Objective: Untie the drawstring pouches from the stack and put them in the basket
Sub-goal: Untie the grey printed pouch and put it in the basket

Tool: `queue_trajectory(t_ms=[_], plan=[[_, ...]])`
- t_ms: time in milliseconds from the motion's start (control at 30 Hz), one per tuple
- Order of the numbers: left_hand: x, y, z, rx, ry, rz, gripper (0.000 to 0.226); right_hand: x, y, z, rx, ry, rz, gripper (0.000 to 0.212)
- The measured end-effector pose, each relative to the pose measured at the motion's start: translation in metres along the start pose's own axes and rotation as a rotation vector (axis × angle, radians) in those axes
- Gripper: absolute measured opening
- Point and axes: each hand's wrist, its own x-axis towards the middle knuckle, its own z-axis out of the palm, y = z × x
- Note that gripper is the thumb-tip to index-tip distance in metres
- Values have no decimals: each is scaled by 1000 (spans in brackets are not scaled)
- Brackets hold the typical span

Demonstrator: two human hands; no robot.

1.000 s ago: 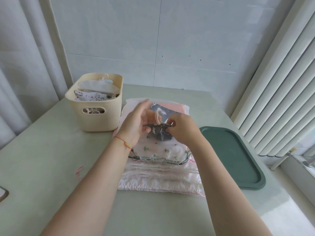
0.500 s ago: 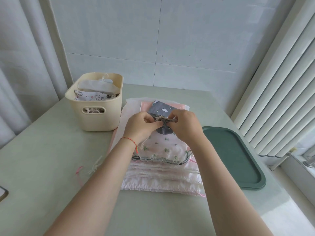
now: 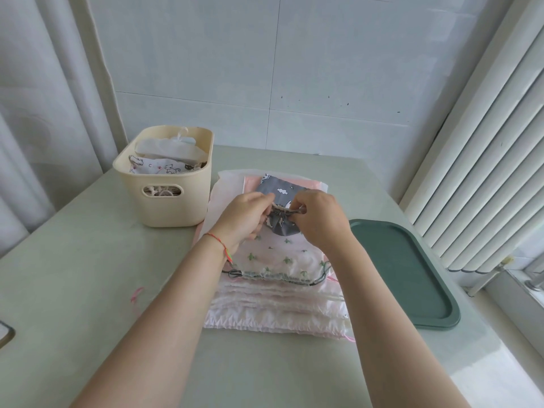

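Head view: fingertips of the left hand (image 3: 245, 217) and right hand (image 3: 319, 217) are curled in, pinching the cinched, gathered neck of a small grey drawstring pouch (image 3: 281, 214) between them. That pouch lies on top of a stack of pale pink and white pouches (image 3: 282, 293) on a light green table (image 3: 88, 275). A cream basket (image 3: 170, 198) with pouches inside stands just left of the stack, and a dark green tray (image 3: 412, 275) lies to the right

Both my hands, left (image 3: 241, 219) and right (image 3: 321, 220), pinch the grey pouch's (image 3: 281, 210) cinched drawstring neck above the pouch stack (image 3: 279, 287).
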Motion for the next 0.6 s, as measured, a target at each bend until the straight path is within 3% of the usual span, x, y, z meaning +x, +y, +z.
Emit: queue_trajectory(t_ms=[133,267,433,600], plan=[[1,0,-3,8,-5,189,30,-1,-3,1,20,-40,-31,11],[1,-5,0,43,-80,222,18,-1,-6,1,32,-121,-31,18],[8,-16,4,108,146,266,15,-6,-6,-6,116,-219,-59,19],[13,-25,0,421,135,318,21,-5,-4,-10,-34,-241,-74,23]])
